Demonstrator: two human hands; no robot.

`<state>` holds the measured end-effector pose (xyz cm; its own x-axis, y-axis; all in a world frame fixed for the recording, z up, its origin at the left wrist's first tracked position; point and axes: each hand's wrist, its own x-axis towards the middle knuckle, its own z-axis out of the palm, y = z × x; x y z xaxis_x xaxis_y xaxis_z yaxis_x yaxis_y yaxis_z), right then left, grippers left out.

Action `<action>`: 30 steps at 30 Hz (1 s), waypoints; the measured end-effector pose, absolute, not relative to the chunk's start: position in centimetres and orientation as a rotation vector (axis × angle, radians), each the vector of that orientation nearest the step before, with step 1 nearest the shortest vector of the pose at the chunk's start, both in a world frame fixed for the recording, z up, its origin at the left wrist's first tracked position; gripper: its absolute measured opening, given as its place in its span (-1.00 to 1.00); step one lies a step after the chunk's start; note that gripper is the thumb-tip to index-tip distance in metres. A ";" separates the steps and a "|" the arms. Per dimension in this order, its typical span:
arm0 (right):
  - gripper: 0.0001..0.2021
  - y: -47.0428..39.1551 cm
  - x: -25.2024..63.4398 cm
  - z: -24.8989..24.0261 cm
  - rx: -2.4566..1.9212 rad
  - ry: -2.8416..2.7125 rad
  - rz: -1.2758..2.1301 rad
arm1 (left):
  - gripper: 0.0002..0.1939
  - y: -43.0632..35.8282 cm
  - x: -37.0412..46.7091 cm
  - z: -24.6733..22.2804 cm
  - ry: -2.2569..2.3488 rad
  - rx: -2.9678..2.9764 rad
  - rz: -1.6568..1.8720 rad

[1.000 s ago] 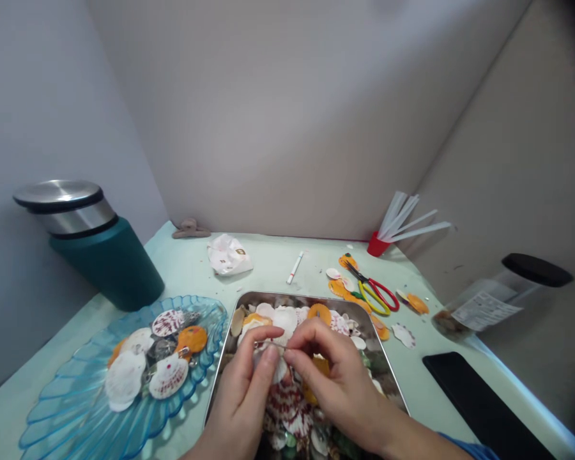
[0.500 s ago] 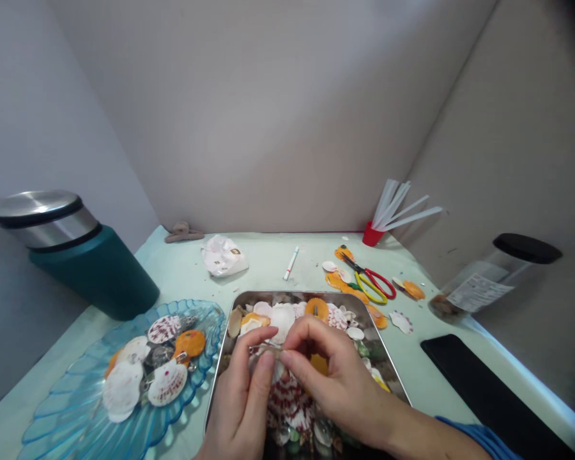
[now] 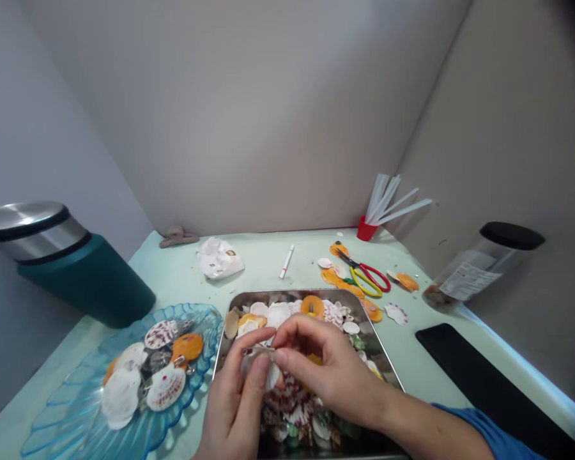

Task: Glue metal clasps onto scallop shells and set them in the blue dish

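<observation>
My left hand (image 3: 239,390) pinches a pale shell (image 3: 271,378) between thumb and fingers, over the metal tray (image 3: 390,360). At the shell's upper edge, my right hand (image 3: 326,370) has thumb and forefinger pressed together, closed on something too small to make out. A thin, shiny strip shows between the two hands. Beneath them the tray holds many shells, among them a large red-and-white ribbed shell (image 3: 287,402) and an orange ring-shaped shell (image 3: 312,306) near the back.
Left stand a blue scalloped dish (image 3: 76,396) of decorated shells and a green bottle (image 3: 91,275). Behind lie a crumpled white bag (image 3: 219,259) and a marker (image 3: 287,262). Rightward are scissors (image 3: 367,279), a red cup (image 3: 367,229) of white sticks, a jar (image 3: 479,268) and a black slab (image 3: 489,383).
The view has shifted slightly. Both hands stay together over the tray; they have turned a little, and more of the pale shell shows between them.
</observation>
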<state>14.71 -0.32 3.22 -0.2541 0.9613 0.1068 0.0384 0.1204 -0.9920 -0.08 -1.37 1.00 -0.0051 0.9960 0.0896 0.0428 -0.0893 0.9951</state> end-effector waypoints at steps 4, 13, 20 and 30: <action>-0.93 -0.5 14.7 3.3 -1.037 -1.517 1.238 | -0.70 -1.3 0.1 1.2 1.208 1.329 1.265; -0.91 -0.5 14.8 3.6 -1.123 -1.599 0.967 | -0.69 -0.9 0.3 1.2 1.184 1.286 1.219; -0.90 -0.2 15.0 3.2 -1.146 -1.670 0.739 | -0.75 -0.2 0.5 1.8 1.121 1.063 1.278; -0.87 -0.1 15.0 2.5 -1.136 -1.793 0.564 | -0.67 0.6 -0.2 0.9 1.028 0.839 1.053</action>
